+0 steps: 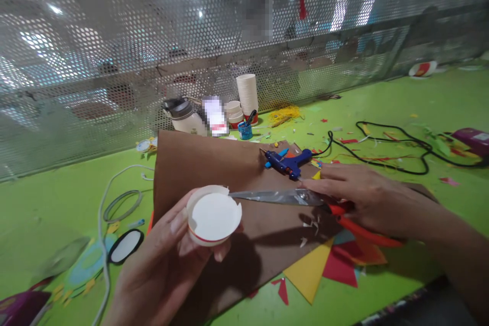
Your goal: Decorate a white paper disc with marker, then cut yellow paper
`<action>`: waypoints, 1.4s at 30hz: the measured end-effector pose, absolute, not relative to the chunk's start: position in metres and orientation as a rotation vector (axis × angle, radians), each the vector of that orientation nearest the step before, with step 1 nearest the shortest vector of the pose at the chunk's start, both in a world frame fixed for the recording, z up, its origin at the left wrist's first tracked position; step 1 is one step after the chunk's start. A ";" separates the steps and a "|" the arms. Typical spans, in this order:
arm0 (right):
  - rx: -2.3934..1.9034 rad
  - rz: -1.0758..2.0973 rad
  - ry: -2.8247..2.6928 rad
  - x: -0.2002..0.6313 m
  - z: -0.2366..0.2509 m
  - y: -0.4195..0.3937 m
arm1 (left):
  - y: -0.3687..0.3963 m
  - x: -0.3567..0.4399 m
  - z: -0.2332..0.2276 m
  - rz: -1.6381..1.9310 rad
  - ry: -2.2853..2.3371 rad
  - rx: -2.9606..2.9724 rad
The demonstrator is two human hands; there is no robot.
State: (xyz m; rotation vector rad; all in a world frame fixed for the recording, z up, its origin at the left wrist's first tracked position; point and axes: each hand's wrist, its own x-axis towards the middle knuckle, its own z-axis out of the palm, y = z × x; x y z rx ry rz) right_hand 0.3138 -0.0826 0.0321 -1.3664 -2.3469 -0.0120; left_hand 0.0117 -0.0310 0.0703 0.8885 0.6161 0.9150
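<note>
One cup (216,216) in curled left grip (164,247), one pair of scissors (284,197) in loosely curled right grip (376,201)

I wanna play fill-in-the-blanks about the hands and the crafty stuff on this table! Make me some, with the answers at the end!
1. The left hand holds a short paper cup whose inside is ____.
2. The right hand holds a pair of ____ with long metal blades.
3. The blue glue gun lies on a big sheet coloured ____.
4. The tabletop is bright ____.

Missing words: white; scissors; brown; green.
</note>
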 end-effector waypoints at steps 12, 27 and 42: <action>-1.526 0.001 -2.263 0.315 0.025 -0.077 | -0.028 0.009 0.063 1.015 0.680 0.862; -1.444 0.302 -2.288 0.309 0.039 -0.081 | -0.030 0.013 0.067 0.990 0.838 1.125; -1.389 0.231 -2.268 0.307 0.036 -0.085 | -0.025 0.011 0.066 0.937 0.763 1.101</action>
